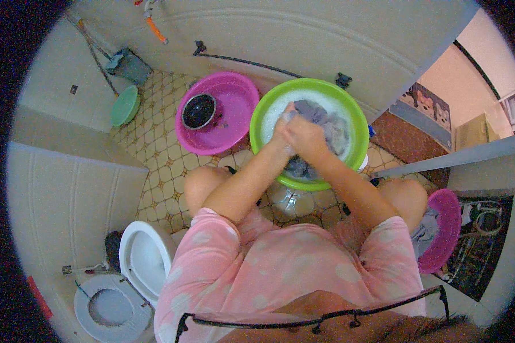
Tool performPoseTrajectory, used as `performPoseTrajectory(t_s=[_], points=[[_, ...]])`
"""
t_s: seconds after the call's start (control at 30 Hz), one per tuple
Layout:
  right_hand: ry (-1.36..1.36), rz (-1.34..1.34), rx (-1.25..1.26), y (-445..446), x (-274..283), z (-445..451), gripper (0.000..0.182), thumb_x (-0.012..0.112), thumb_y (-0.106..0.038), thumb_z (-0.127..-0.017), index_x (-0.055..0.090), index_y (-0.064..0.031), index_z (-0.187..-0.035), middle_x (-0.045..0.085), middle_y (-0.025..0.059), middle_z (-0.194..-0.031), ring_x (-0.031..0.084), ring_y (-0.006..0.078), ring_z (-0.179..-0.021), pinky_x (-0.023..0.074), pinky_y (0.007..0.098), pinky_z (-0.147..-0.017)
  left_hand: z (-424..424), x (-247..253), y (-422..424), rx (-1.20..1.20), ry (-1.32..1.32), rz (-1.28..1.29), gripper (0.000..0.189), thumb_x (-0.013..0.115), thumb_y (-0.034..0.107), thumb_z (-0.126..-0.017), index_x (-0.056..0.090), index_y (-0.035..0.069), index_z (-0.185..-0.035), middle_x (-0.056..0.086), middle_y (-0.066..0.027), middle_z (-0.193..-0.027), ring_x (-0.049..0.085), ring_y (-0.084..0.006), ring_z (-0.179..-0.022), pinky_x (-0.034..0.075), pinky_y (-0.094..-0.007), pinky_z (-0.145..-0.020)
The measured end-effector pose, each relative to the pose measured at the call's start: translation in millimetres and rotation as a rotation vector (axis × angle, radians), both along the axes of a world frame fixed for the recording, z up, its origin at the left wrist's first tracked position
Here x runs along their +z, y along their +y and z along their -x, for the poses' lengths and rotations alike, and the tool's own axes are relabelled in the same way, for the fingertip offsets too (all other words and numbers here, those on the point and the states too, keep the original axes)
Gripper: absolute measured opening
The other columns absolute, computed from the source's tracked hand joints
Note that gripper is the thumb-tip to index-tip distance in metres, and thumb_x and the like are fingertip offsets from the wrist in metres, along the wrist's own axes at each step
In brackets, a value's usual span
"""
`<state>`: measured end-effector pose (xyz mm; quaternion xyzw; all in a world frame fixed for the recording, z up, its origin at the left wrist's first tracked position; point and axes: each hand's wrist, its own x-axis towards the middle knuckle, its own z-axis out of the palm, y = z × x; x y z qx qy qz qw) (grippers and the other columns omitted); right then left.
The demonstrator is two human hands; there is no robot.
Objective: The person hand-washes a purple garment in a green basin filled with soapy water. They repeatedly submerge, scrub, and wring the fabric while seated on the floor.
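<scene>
A lime-green plastic basin (362, 137) holds sudsy water and wet grey cloth (311, 109). Over its middle, my left hand (285, 122) and my right hand (307, 133) are pressed together, fingers curled around part of the cloth. Paler cloth (338, 133) floats to the right of my right hand. Darker cloth (300, 167) lies in the water near the basin's front wall, below my wrists. My fingers partly overlap, so the gripped fold is mostly hidden.
Left of the green basin stands a pink basin (236, 128) with a dark-bottomed bowl (199, 111) in it. Another pink tub (450, 231) with grey cloth is at my right. A toilet (143, 257) stands behind left. A wall bar (249, 63) runs behind the basins.
</scene>
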<state>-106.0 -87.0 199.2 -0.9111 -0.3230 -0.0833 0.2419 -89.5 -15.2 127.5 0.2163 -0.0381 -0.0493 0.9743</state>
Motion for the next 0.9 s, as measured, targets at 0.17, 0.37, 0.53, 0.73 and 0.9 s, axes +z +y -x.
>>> performPoseTrajectory(t_s=[0.17,0.37,0.53,0.73,0.9], points=[[-0.094,0.006,-0.364,-16.9,7.0,-39.9,0.027,0.047,-0.029,-0.082,0.060,-0.0054,-0.084,0.059,0.0151,-0.084,0.059,0.0325,-0.068,0.0492,0.0439,-0.060,13.8,69.1,-8.0,-0.196,0.335,-0.207,0.030,0.046,0.036,-0.087,0.055,0.010,-0.100,0.060,-0.0072,-0.095,0.057,-0.0207,-0.085,0.047,-0.0371,-0.075],[-0.012,0.228,-0.142,19.7,-6.7,-6.9,0.028,0.043,-0.025,-0.086,0.060,-0.0039,-0.078,0.059,0.0158,-0.080,0.059,0.0331,-0.068,0.0489,0.0441,-0.060,-6.8,35.3,15.1,-0.180,0.288,-0.298,0.026,0.043,0.031,-0.088,0.054,0.010,-0.097,0.059,-0.0063,-0.092,0.057,-0.0206,-0.083,0.045,-0.0366,-0.076],[-0.026,-0.263,-0.407,-16.9,14.3,-34.9,0.026,0.049,-0.024,-0.085,0.055,-0.0030,-0.072,0.053,0.0181,-0.069,0.055,0.0358,-0.068,0.0447,0.0422,-0.064,15.0,68.6,-8.7,-0.185,0.354,-0.240,0.023,0.041,0.028,-0.088,0.054,0.010,-0.095,0.058,-0.0065,-0.092,0.055,-0.0218,-0.084,0.044,-0.0371,-0.079],[-0.250,-0.111,-0.103,21.8,-17.2,10.7,0.028,0.045,-0.030,-0.086,0.059,-0.0067,-0.077,0.058,0.0163,-0.076,0.060,0.0285,-0.069,0.0494,0.0430,-0.058,-25.3,-7.6,26.3,-0.174,0.109,-0.402,0.025,0.041,0.031,-0.089,0.053,0.010,-0.093,0.059,-0.0056,-0.092,0.056,-0.0224,-0.085,0.043,-0.0387,-0.080],[-0.150,-0.191,-0.325,-19.2,-4.1,-36.4,0.026,0.048,-0.027,-0.084,0.057,-0.0034,-0.076,0.055,0.0172,-0.076,0.055,0.0349,-0.073,0.0451,0.0420,-0.067,18.8,90.4,-10.8,-0.183,0.294,-0.274,0.028,0.042,0.035,-0.088,0.053,0.010,-0.090,0.059,-0.0063,-0.087,0.056,-0.0225,-0.082,0.043,-0.0382,-0.078]])
